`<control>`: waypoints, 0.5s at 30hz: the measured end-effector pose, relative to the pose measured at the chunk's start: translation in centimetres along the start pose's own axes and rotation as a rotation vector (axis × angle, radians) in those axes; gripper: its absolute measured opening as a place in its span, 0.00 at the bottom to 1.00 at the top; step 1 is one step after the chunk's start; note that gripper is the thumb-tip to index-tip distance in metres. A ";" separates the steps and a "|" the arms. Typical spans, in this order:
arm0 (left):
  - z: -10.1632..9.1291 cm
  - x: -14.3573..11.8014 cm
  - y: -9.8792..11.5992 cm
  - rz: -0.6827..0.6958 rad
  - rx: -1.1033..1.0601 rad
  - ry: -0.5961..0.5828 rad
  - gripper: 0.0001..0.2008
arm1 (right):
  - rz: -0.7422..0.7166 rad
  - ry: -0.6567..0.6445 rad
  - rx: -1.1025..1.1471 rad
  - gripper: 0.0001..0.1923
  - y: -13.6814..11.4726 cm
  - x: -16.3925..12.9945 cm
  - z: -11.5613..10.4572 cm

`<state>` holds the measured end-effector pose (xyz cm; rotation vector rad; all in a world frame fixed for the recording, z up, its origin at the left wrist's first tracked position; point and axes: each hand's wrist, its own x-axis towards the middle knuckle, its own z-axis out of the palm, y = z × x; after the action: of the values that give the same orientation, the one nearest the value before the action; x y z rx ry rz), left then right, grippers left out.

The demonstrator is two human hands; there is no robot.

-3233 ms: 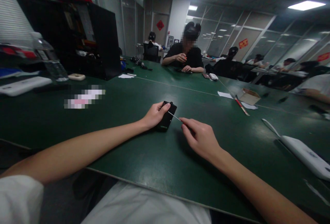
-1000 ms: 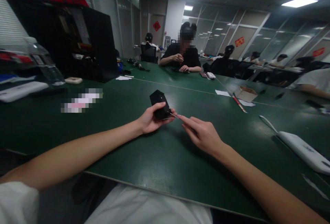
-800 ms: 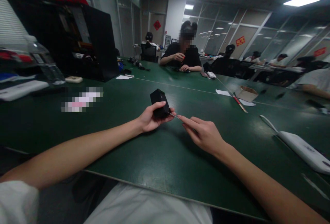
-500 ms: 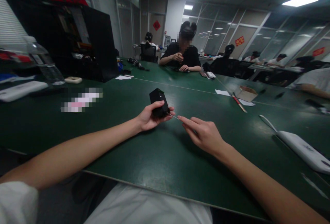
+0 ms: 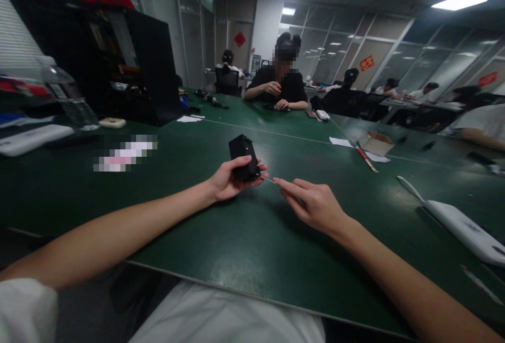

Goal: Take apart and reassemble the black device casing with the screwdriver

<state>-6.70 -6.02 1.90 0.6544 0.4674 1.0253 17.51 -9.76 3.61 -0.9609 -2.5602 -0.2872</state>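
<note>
A small black box-shaped object (image 5: 242, 154) is held above the green table (image 5: 221, 259), tilted, in my left hand (image 5: 231, 180). The thumb lies along its near face and the fingers wrap beneath and behind it. Small shiny spots, perhaps screws, show on its right side. My right hand (image 5: 310, 201) is closed around a thin metal shaft (image 5: 269, 179) that looks like a screwdriver. Its tip points at the lower right corner of the black object; whether it touches is too small to tell. The tool's handle is hidden in my right fingers.
At the right lies a white device with a strap (image 5: 463, 227). A small open cardboard box (image 5: 377, 143) and a red stick (image 5: 366, 157) sit farther back. On the left stand a water bottle (image 5: 69, 93) and a large black case (image 5: 153, 69). Across the table sits a person (image 5: 276, 82).
The black object has turned slightly in my left hand. My right hand has shifted a little to the right with the thin tool, its tip still near the same corner.
</note>
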 end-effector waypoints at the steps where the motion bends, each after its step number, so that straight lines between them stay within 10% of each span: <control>1: 0.0 0.0 0.0 -0.001 0.002 -0.006 0.10 | -0.006 0.001 0.000 0.21 0.0 0.0 0.0; 15: 0.3 0.0 -0.4 0.112 -0.021 0.039 0.07 | 0.270 0.059 0.472 0.17 -2.1 0.9 0.2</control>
<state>-6.27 -6.19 1.83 0.6486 0.4574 1.1494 15.43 -10.71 3.73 -1.0671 -2.2523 0.3444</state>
